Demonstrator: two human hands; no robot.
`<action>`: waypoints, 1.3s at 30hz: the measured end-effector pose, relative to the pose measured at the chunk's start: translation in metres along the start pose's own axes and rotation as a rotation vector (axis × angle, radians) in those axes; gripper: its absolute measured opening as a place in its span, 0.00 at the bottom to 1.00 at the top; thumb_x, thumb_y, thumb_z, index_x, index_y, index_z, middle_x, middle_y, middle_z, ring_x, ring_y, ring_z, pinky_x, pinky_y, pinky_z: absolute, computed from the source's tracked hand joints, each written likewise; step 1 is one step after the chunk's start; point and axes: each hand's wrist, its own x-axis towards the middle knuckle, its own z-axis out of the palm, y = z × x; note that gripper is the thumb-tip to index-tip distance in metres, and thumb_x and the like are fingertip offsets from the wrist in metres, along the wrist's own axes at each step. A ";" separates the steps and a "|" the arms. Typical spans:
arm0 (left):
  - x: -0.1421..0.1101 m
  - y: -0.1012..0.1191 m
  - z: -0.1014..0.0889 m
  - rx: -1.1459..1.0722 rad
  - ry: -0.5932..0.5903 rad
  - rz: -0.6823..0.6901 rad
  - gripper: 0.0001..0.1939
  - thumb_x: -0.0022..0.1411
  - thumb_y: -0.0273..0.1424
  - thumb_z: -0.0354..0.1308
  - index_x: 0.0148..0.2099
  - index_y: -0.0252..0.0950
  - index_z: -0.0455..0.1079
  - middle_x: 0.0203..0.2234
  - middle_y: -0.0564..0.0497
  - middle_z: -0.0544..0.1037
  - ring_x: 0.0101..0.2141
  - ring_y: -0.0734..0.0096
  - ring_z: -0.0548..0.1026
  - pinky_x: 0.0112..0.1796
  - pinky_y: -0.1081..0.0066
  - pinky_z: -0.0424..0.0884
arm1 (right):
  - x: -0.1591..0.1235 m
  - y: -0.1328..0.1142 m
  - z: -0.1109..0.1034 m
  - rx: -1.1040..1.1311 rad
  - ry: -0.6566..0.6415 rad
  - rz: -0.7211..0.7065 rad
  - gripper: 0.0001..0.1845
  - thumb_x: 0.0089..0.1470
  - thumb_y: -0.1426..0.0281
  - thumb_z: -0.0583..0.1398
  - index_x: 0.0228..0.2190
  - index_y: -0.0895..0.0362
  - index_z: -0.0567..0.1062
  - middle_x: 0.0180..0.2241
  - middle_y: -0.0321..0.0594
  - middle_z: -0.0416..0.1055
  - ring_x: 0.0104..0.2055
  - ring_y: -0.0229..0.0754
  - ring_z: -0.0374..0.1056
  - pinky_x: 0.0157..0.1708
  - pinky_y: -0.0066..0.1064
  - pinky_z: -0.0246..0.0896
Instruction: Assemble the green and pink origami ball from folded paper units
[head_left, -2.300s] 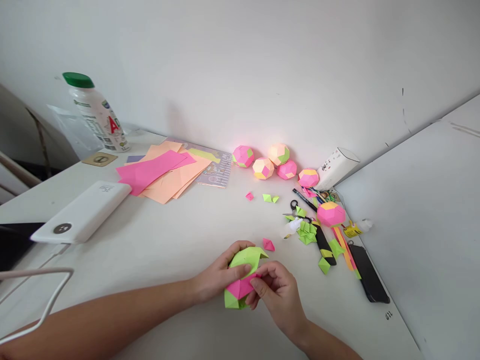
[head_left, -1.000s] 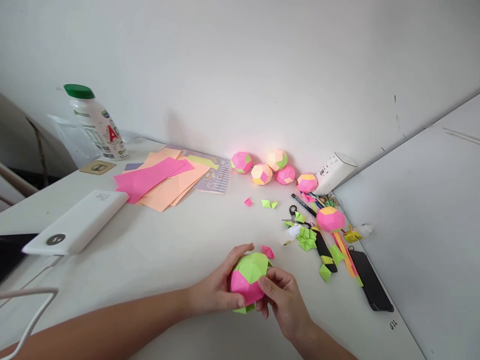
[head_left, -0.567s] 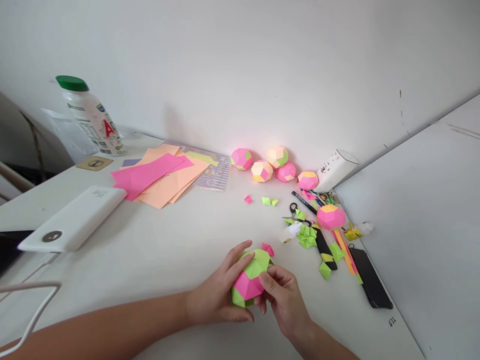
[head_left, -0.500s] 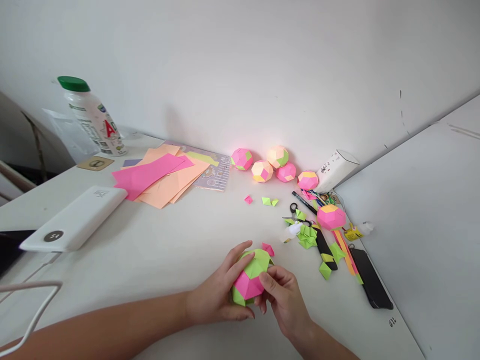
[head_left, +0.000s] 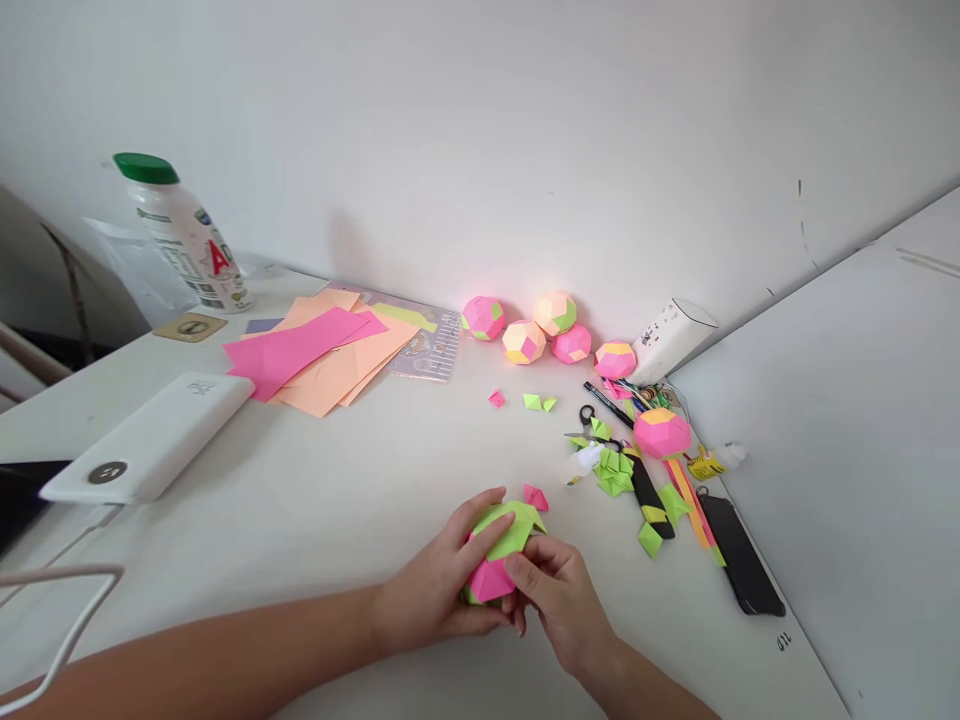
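Note:
A faceted paper ball in green and pink is held between both hands, low in the middle of the head view. My left hand wraps its left side, fingers over the green top and thumb beneath. From the right, my right hand pinches the ball's edge, thumb on the pink face; its other fingertips are partly hidden behind the paper. At the upper right of the ball a green flap stands out. Just beyond it lies a small folded pink paper piece.
Finished paper balls stand along the wall. Scissors, a glue bottle, folded green pieces and a black phone lie right. Pink and orange sheets, a white power bank and a bottle are left.
The ball has turned slightly in my hands, its pink face now lower and more covered. My right thumb has shifted a little left and down across it.

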 end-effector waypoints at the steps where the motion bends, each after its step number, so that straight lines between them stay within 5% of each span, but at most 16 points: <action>1: 0.000 0.000 0.000 -0.001 -0.011 -0.005 0.47 0.57 0.38 0.61 0.68 0.48 0.33 0.62 0.36 0.38 0.63 0.40 0.44 0.52 0.50 0.66 | 0.000 0.000 0.000 -0.003 -0.006 -0.001 0.17 0.48 0.60 0.66 0.23 0.62 0.74 0.16 0.35 0.68 0.16 0.33 0.61 0.15 0.24 0.56; 6: 0.002 0.001 -0.002 -0.041 0.056 0.067 0.42 0.61 0.49 0.51 0.68 0.44 0.33 0.62 0.34 0.39 0.62 0.37 0.43 0.52 0.47 0.64 | 0.000 -0.001 0.001 0.005 0.043 -0.058 0.16 0.48 0.60 0.66 0.22 0.61 0.73 0.18 0.35 0.67 0.19 0.34 0.62 0.18 0.26 0.59; 12: 0.006 0.005 -0.008 -0.004 0.097 0.094 0.33 0.67 0.43 0.42 0.68 0.45 0.35 0.63 0.37 0.41 0.61 0.42 0.47 0.54 0.45 0.59 | -0.001 -0.001 -0.003 0.054 0.066 -0.126 0.15 0.51 0.61 0.64 0.23 0.60 0.73 0.20 0.35 0.67 0.19 0.33 0.61 0.20 0.27 0.58; 21: 0.002 0.001 -0.005 -0.055 0.055 0.057 0.35 0.66 0.42 0.47 0.68 0.49 0.34 0.64 0.38 0.45 0.59 0.47 0.57 0.52 0.50 0.66 | 0.003 -0.001 -0.001 0.056 -0.003 -0.088 0.14 0.50 0.61 0.64 0.26 0.61 0.75 0.22 0.37 0.69 0.23 0.35 0.63 0.21 0.27 0.61; 39: 0.008 0.008 -0.009 -0.043 -0.002 0.126 0.31 0.68 0.43 0.41 0.68 0.49 0.35 0.61 0.38 0.49 0.58 0.48 0.54 0.52 0.49 0.64 | 0.000 0.002 0.000 0.037 0.022 -0.137 0.14 0.52 0.61 0.63 0.24 0.59 0.74 0.20 0.36 0.70 0.22 0.37 0.66 0.24 0.29 0.63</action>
